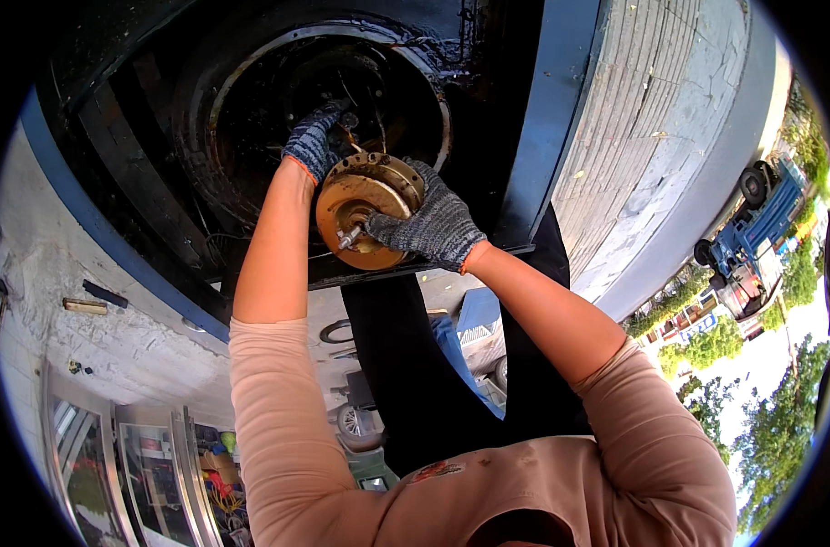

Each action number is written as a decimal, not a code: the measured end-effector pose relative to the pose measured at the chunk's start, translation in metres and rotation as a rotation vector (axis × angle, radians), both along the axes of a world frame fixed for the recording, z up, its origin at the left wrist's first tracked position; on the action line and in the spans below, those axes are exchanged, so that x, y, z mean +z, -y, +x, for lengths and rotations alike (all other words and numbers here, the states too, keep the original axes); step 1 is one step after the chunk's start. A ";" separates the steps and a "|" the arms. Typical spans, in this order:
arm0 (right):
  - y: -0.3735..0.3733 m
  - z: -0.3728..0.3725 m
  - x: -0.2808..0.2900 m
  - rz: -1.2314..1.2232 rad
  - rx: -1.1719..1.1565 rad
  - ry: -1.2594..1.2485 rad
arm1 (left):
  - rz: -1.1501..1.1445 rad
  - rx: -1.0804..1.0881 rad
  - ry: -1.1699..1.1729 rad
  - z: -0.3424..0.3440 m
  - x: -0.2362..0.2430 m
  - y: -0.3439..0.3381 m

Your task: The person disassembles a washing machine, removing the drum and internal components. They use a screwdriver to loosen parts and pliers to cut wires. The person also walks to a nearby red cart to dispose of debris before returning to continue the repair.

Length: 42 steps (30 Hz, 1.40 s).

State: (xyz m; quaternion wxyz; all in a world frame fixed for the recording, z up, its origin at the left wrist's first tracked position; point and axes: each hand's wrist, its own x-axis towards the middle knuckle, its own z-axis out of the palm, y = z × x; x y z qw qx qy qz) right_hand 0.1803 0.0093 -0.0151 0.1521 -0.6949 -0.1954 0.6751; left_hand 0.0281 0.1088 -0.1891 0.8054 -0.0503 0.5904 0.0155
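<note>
My right hand, in a dark grey knitted glove, grips a round brass-coloured metal flanged part. Its thumb lies across the face and the other fingers wrap behind the right edge. Bolt holes line the part's rim, and a silver metal fitting sticks out of its middle. Beyond it, my gloved left hand reaches over a dark, oily round opening. Those fingers are curled near a small greasy metal piece and thin wires; what they hold is hard to make out.
A blue metal frame borders the dark housing on the right. Tools or scraps lie on the pale floor at left, near glass-doored cabinets. A blue truck stands outside at far right. My dark-trousered legs are below the frame.
</note>
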 end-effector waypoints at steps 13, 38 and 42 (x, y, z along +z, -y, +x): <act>0.001 0.020 0.015 -0.146 0.049 0.108 | 0.018 -0.653 -0.065 0.016 -0.043 -0.004; -0.015 0.039 0.016 -0.284 0.110 0.142 | -0.125 -0.114 -0.246 0.008 0.114 -0.016; -0.045 -0.007 0.002 -0.174 0.060 0.264 | 0.298 -0.213 -0.439 -0.029 0.128 0.007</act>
